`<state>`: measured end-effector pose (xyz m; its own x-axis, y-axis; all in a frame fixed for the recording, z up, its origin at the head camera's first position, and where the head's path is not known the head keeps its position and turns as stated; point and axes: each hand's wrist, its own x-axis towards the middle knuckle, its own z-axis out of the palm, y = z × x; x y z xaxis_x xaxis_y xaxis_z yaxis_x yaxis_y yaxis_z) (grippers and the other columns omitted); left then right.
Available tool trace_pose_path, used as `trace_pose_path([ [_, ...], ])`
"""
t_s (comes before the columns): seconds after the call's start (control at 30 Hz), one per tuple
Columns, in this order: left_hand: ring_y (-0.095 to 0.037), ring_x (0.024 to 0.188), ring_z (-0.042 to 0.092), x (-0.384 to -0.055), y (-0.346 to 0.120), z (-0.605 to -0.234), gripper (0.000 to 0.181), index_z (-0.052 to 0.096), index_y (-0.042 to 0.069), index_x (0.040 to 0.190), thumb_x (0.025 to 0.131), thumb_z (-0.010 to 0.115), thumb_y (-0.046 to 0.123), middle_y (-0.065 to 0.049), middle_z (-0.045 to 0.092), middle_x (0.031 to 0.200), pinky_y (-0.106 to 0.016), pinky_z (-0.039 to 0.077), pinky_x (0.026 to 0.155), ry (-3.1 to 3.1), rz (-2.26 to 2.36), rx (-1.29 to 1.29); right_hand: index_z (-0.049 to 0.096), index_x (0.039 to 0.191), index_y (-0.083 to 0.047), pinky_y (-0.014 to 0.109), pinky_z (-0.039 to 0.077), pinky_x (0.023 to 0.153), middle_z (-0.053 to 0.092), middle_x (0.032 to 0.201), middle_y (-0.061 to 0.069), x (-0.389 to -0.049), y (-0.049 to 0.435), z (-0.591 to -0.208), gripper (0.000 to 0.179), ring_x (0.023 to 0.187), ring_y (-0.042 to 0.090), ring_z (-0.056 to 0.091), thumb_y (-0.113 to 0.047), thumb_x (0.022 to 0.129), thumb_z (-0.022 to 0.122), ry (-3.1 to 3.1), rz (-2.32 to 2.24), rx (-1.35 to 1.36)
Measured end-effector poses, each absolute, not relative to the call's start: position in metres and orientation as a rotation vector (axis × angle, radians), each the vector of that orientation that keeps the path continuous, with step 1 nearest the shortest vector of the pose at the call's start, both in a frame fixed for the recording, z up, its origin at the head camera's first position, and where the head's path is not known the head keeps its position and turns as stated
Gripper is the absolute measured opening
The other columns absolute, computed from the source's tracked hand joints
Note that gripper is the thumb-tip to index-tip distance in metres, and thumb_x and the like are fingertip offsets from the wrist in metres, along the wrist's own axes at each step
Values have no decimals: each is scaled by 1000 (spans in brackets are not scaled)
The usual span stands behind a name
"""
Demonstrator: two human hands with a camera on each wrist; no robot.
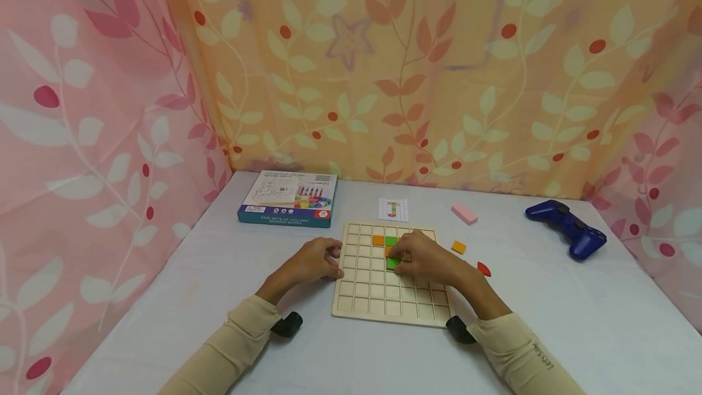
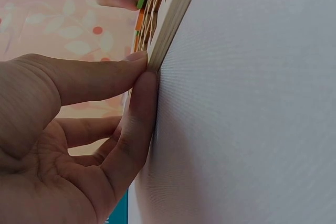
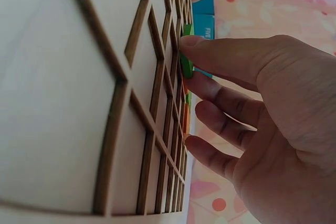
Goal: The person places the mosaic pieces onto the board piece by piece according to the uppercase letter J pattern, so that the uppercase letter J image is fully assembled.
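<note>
A wooden grid board (image 1: pixel 362 305) lies flat on the white-covered table. At its left edge, my left hand (image 1: pixel 312 259) pinches the rim between thumb and index finger, close-up in the left wrist view. Over the board's upper middle, my right hand (image 1: pixel 425 256) holds a green square tile (image 3: pixel 187 51) between thumb and index finger, right at the grid. Just above that tile sits an orange tile (image 1: pixel 388 252), partly covered by the fingers. In the row above are another orange tile (image 1: pixel 378 240) and a green one (image 1: pixel 390 241); my right hand hides what lies right of them.
Behind the board lies a printed pattern card (image 1: pixel 393 209). To the right are a pink block (image 1: pixel 464 213), a yellow-orange tile (image 1: pixel 459 247), a red curved piece (image 1: pixel 484 269) and a blue game controller (image 1: pixel 567 229). A flat toy box (image 1: pixel 289 199) lies at the back left.
</note>
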<state>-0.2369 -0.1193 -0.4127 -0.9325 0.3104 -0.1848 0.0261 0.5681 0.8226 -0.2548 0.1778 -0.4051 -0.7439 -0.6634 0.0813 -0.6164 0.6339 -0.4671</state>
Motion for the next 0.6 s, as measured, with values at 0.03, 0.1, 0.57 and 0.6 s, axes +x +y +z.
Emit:
trace_pose_path([
  [0.03,-17,94,66,-237,-119,-413,66,57,-6,145,86,86,1,-8,64,113,-30,61,83,2494,1300,275,81,114,-11,39,49,92,73,106,-2,-255,178,-405,24,105,19,56,-17,91,84,2751,-727,-1079],
  [0.1,-17,94,66,-237,-119,-413,66,57,-5,145,86,86,2,-8,64,113,-30,61,83,2494,1298,276,81,115,-11,40,49,92,73,107,-2,-254,177,-406,24,105,18,56,-17,91,84,2756,-721,-1074],
  [0.57,-17,94,66,-237,-120,-414,68,57,-6,145,84,86,1,-8,64,113,-30,61,81,2491,1315,294,81,116,-10,35,49,89,75,105,-2,-256,184,-403,25,100,19,60,-13,91,83,2710,-817,-1046],
  [0.6,-17,94,66,-238,-121,-415,68,57,-6,145,85,86,1,-8,64,113,-29,61,81,2491,1314,296,81,116,-10,35,49,89,74,104,-2,-257,186,-403,25,99,19,60,-11,91,82,2710,-831,-1028],
])
